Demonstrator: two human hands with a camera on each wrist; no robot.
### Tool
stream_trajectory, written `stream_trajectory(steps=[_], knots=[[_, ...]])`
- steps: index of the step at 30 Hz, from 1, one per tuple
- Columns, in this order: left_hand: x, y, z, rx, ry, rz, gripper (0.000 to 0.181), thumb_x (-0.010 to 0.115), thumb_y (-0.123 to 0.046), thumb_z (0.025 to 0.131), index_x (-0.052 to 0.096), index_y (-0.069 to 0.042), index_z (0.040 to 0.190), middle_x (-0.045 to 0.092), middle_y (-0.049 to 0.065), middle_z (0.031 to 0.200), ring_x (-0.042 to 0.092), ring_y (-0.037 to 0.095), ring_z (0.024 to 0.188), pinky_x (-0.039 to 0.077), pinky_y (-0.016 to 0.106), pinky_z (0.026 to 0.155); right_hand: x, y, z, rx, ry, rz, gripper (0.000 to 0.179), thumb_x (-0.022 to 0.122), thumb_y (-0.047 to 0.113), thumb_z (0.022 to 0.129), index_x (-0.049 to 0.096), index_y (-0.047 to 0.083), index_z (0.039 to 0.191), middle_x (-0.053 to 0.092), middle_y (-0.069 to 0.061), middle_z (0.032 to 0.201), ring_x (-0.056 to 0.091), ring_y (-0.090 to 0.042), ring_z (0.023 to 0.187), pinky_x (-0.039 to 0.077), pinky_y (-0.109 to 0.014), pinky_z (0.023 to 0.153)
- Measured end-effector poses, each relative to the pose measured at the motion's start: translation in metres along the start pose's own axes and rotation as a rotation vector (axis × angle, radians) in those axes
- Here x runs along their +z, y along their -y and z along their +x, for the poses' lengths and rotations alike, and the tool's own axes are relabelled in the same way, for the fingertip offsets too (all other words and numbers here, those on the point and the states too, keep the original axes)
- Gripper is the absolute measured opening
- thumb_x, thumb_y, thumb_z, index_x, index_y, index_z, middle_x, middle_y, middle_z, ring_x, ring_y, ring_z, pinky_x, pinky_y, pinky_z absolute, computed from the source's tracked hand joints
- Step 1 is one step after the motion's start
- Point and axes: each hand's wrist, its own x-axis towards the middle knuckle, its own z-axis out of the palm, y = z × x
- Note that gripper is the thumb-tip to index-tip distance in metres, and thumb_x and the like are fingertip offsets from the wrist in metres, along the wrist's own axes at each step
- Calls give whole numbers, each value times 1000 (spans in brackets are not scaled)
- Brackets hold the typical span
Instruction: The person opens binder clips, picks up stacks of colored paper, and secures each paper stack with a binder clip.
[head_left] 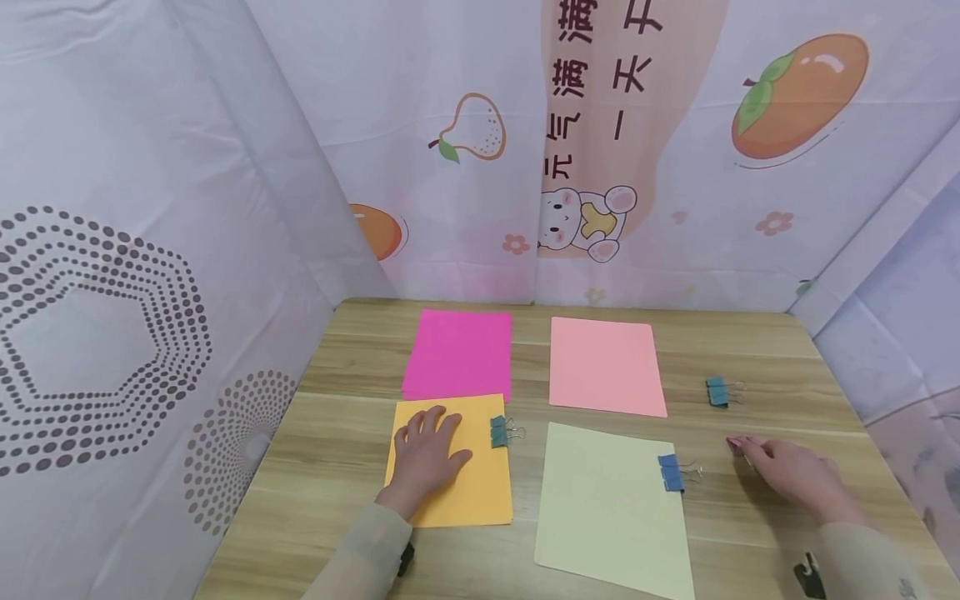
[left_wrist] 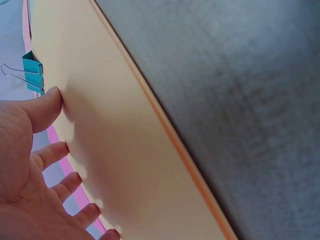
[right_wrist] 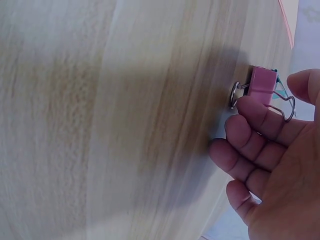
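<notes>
The pink binder clip (right_wrist: 263, 86) is at the right side of the table (head_left: 322, 483), just left of the fingertips of the right hand (head_left: 797, 473), which is by far the nearer of the two hands. The light pink sheets (head_left: 603, 367), with no clip on their edge, lie farther and to the left of it; the pale green sheets (head_left: 611, 508), carrying a blue clip (head_left: 671, 473), lie left and nearer, and a loose teal clip (head_left: 717, 392) sits farther off. The clip's long axis is too small to judge in the head view, though the wrist view shows its wire handles splayed. The right hand is mostly closed, fingers curled about the handles and thumb opposite; how firmly it pinches I cannot tell. The left hand (head_left: 429, 460), fingers spread, rests flat on the yellow sheets (head_left: 476, 496), grasping nothing.
</notes>
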Motion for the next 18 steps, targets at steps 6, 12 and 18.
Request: stream_trajectory(steps=[6, 12, 18], knots=[[0, 0, 0, 0, -2, -3, 54, 71, -39, 95, 55, -18, 142, 41, 13, 152, 31, 45, 141, 27, 68, 107, -1, -2, 2, 28, 30, 15, 84, 24, 57, 107, 55, -18, 128, 57, -43, 124, 54, -64, 111, 40, -71, 84], [1, 0, 0, -2, 0, 1, 54, 71, -39, 95, 55, -18, 142, 41, 13, 152, 32, 45, 141, 27, 68, 107, 1, -3, 2, 14, 19, -4, 76, 25, 49, 109, 55, -18, 130, 56, -43, 125, 52, -65, 113, 41, -72, 85], [1, 0, -1, -1, -1, -4, 54, 71, -38, 95, 55, -17, 142, 41, 14, 152, 32, 45, 140, 27, 68, 107, 4, -4, 4, -16, -20, -4, 69, 31, 44, 109, 55, -16, 132, 53, -45, 128, 49, -67, 115, 41, -74, 86]])
